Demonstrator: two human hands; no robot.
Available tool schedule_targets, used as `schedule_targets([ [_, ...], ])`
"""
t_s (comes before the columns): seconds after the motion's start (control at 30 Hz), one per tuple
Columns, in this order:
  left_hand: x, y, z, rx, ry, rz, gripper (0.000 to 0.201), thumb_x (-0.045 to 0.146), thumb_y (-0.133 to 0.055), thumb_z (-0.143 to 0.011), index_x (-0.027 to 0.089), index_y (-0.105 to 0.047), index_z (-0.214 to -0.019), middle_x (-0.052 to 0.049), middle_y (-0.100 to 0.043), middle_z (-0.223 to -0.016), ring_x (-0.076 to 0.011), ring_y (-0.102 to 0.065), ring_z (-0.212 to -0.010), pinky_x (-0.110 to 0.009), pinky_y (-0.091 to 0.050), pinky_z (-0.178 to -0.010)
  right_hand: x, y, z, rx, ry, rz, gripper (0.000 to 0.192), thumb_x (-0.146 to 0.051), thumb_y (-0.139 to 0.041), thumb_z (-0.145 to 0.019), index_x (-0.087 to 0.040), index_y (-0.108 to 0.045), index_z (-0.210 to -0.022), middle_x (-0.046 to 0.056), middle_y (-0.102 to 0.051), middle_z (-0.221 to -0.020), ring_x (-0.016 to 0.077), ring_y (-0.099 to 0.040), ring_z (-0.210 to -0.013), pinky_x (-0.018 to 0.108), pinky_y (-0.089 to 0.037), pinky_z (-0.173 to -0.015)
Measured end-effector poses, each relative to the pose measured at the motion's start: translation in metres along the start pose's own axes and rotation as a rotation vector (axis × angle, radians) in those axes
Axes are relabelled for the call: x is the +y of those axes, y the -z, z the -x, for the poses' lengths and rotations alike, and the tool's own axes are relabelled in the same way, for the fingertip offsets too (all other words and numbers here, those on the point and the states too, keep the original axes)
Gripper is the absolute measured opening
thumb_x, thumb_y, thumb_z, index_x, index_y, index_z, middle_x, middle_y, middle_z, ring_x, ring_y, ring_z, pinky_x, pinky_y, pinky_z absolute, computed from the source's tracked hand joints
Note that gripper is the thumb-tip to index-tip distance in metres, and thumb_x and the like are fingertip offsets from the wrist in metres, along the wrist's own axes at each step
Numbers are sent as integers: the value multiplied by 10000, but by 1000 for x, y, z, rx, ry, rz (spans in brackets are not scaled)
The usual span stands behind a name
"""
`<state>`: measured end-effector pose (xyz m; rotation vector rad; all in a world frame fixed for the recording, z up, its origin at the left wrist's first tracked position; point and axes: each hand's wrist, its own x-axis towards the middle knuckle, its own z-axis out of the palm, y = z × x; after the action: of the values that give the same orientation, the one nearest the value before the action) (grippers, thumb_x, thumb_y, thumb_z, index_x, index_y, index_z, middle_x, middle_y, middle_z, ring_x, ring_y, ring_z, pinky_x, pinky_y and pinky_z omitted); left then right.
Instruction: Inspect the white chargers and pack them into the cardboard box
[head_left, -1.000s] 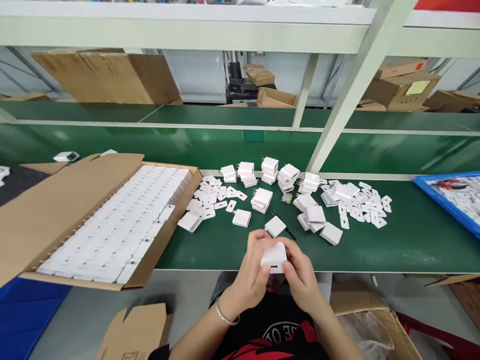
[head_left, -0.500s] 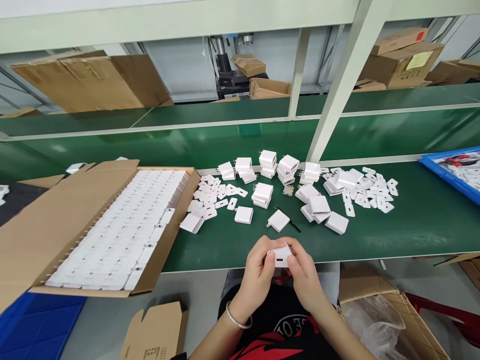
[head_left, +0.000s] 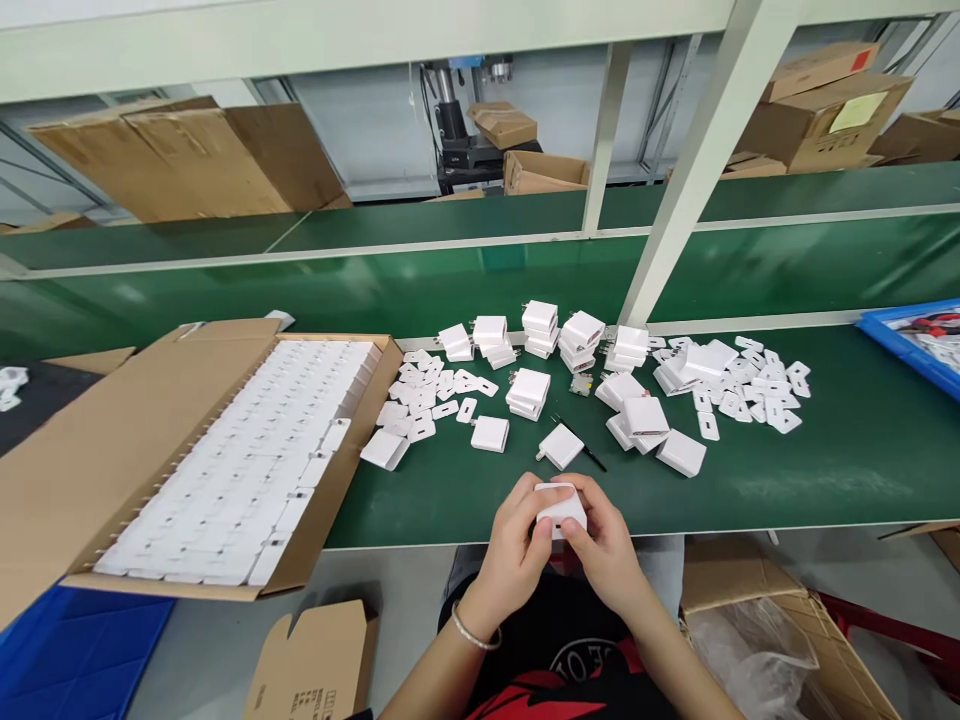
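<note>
A white charger housing (head_left: 564, 506) is gripped between both of my hands at the bench's front edge. My left hand (head_left: 517, 535) holds it from the left, and my right hand (head_left: 600, 540) closes on its right side, thumbs on the face towards me. Just beyond lies a white plug charger (head_left: 560, 446) beside a thin black tool (head_left: 592, 457). Stacked white chargers (head_left: 528, 390) stand farther back. Small white end plates (head_left: 427, 385) are scattered to the left, and more end plates (head_left: 757, 385) lie to the right.
An open cardboard box (head_left: 386, 375) with rows of white chargers stands at the left. A blue tray (head_left: 892, 345) is at the far right. A slanted white post (head_left: 694, 170) rises behind the bench. Below right is a carton (head_left: 832, 640) with clear plastic bags.
The charger housing has tilted in my hands, so more of its broad top shows. My left fingers have moved across that top. The view has shifted slightly.
</note>
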<state>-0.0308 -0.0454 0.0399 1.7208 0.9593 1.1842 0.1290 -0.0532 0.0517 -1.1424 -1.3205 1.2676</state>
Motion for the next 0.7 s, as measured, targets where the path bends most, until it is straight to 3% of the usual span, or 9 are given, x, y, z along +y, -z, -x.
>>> schedule_targets([
  [0.13, -1, 10, -3, -61, 34, 73, 424, 472, -382, -1143, 277, -654, -1403, -88, -620, -1212, -235, -605, -1077, -360, -500, -930, 4, 7, -5, -84, 46, -1, 502, -580, -678, -989, -266, -607, -1374, 98, -704, -1259, 243, -721, -1041, 338, -621, -867],
  [0.27, -1, 22, -5, -66, 218, 296, 527, 559, -329, -1137, 289, -478, -1564, -129, -585, -1477, -283, -574, -1324, -440, -470, -1119, 7, 13, -8, -55, 182, 226, 485, -447, -736, -975, -315, -610, -1424, 110, -648, -1319, 274, -674, -1127, 381, -617, -903],
  [0.4, -3, 29, -11, -64, 356, 464, 506, 515, -671, -1024, 255, -585, -1449, -114, -668, -1366, -262, -648, -1181, -385, -522, -1026, 10, 11, -12, -90, 339, 358, 492, -397, -726, -989, -386, -599, -1464, 84, -584, -1227, 261, -653, -1076, 391, -616, -889],
  [0.57, -2, 20, -17, -114, 456, 953, 512, 577, -630, -1011, 215, -629, -1371, -104, -759, -1099, -241, -732, -906, -367, -580, -818, 8, 1, -20, -67, 415, 395, 536, -459, -737, -971, -406, -591, -1484, 88, -490, -1270, 285, -623, -1124, 424, -603, -930],
  [0.63, -1, 24, -19, -71, 432, 904, 500, 524, -676, -1000, 207, -603, -1380, -100, -781, -1048, -241, -746, -901, -372, -574, -848, 3, 0, -21, -63, 430, 420, 642, -465, -732, -969, -405, -501, -1565, 93, -495, -1257, 286, -617, -1084, 428, -598, -889],
  [0.7, -1, 43, -23, 76, 349, 695, 481, 504, -709, -987, 195, -596, -1338, -125, -794, -1107, -266, -748, -1020, -366, -559, -889, -2, 7, -17, -25, 482, 447, 721, -463, -730, -962, -383, -430, -1613, 88, -526, -1156, 302, -592, -1038, 462, -574, -880],
])
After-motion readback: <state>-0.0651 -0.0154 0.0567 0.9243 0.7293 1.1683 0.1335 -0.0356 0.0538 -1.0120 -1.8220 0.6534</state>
